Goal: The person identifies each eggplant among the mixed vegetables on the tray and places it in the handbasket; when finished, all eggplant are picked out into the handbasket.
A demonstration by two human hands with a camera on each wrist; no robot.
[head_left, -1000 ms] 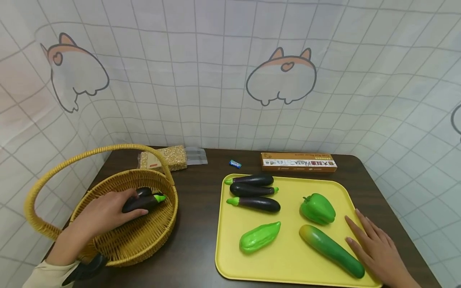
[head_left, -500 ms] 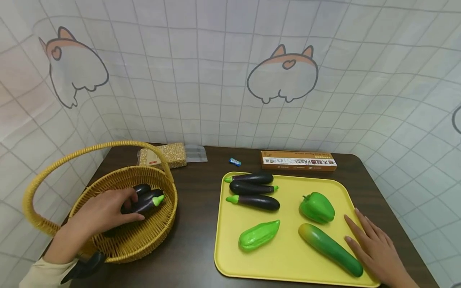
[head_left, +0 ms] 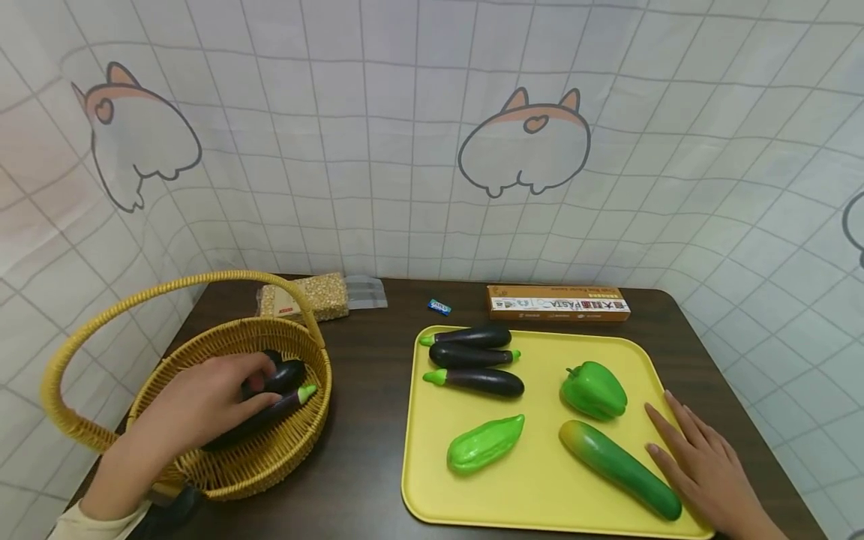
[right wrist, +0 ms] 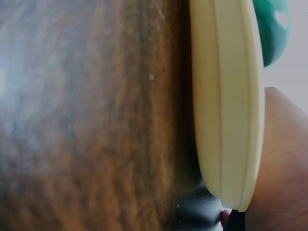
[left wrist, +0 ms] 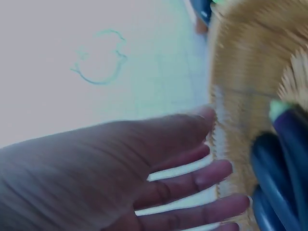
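On the dark table (head_left: 364, 420) I find the left hand (head_left: 209, 394), fingers parted, at eggplants (head_left: 292, 373) inside the basket (head_left: 236, 334); right hand (head_left: 709, 465) spread at the tray (head_left: 526, 480) edge; I judge selection underway; next move calls for closing round one.

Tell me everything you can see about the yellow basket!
The basket is golden yellow and roundish, woven from what looks like wicker, with one tall, arched handle standing up over it. It sits upright on the dark table, at the person's left, in front of a bag of pale kernels. Dark eggplants lie inside it. The left hand is in there too, over the eggplants; whether it touches the basket, I can't tell.
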